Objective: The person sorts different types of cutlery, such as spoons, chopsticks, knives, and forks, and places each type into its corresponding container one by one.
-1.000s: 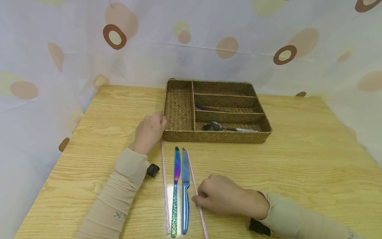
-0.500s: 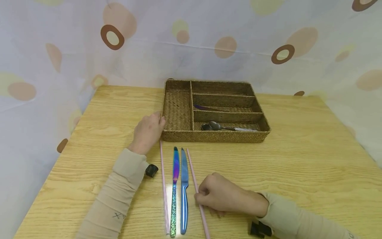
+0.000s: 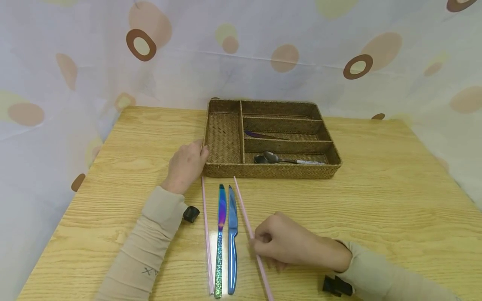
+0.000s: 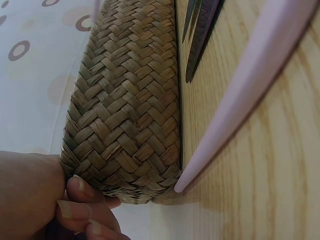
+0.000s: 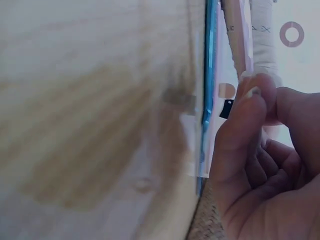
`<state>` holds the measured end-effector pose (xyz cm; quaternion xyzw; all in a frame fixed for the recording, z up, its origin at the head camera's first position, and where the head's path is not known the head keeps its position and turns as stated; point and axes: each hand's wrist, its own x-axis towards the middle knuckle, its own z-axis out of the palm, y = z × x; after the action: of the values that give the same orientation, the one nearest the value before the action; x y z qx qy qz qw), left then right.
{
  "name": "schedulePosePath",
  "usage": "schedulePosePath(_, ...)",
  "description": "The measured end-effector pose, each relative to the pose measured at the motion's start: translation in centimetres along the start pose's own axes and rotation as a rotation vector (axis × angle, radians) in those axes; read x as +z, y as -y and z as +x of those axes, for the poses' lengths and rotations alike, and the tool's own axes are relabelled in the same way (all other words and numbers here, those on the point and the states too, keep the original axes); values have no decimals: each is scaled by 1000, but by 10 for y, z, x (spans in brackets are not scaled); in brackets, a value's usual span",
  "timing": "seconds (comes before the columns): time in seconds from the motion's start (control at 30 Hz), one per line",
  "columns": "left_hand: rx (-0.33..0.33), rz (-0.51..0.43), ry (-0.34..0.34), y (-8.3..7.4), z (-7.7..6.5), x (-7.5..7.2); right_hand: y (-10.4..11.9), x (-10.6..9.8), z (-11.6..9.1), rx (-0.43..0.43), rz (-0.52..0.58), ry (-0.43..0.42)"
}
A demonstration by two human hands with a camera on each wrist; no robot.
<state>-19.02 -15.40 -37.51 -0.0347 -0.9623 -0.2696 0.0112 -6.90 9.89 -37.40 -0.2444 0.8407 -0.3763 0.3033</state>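
My left hand (image 3: 185, 167) grips the left wall of a woven cutlery tray (image 3: 271, 171) near its front corner. In the left wrist view, its fingertips curl at the tray's corner. My right hand (image 3: 282, 241) pinches a pink chopstick (image 3: 244, 213) between thumb and forefinger, seen also in the right wrist view. That chopstick slants with its thin tip towards the tray. Left of it lie a blue knife (image 3: 232, 251) and a rainbow-coloured knife (image 3: 222, 209), side by side. A second pink chopstick (image 3: 207, 242) lies furthest left, its tip by the tray's front left corner.
Spoons (image 3: 273, 157) lie in the tray's front compartment, and a dark purple knife (image 3: 260, 135) lies in the middle one. The wooden table (image 3: 384, 188) backs onto a patterned curtain (image 3: 320, 25). Black wrist devices (image 3: 191, 214) sit at both cuffs.
My right hand has taken the right chopstick in a pinch and shifted it slightly right and forward, its tip nearer the tray. The left hand still holds the tray in place.
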Motion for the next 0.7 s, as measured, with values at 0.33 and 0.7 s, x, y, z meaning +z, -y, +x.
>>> schedulePosePath(0.33, -14, -10, 10, 0, 1, -1, 19, -30, 7, -34, -74, -61)
schedulePosePath(0.7, -10, -1, 18, 0, 1, -1, 36, -79, 42, -79, -140, -126)
